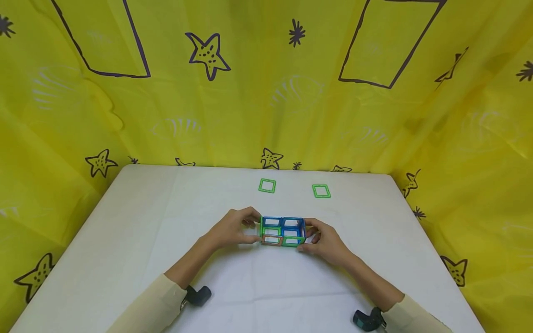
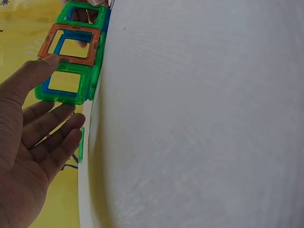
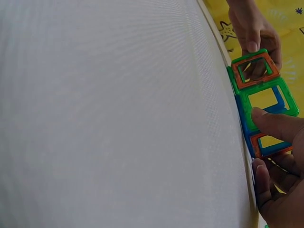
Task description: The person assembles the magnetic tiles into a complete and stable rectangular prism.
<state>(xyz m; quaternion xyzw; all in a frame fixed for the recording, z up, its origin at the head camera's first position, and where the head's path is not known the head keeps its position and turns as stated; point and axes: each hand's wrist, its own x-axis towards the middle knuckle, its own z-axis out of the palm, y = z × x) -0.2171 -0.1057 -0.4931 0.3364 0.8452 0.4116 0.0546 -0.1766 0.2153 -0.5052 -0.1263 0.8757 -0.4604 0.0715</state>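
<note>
A small box of square magnetic tiles (image 1: 282,227) in blue, green and orange sits at mid-table, two tiles long, its top uncovered. My left hand (image 1: 233,228) holds the left end: the thumb lies at the front corner by the orange tile (image 2: 80,60), the fingers behind the green end tile (image 2: 85,85). At the right end my right hand (image 1: 326,240) grips the box, thumb on the green front tile (image 3: 288,95) and fingers curled by the orange-and-blue end. Part of the far side is hidden in both wrist views.
Two loose green square tiles lie farther back on the white table (image 1: 187,199), one left (image 1: 267,180) and one right (image 1: 320,186). Yellow patterned cloth (image 1: 250,115) hangs behind and at both sides. Black devices sit at the left wrist (image 1: 199,296) and right wrist (image 1: 368,319).
</note>
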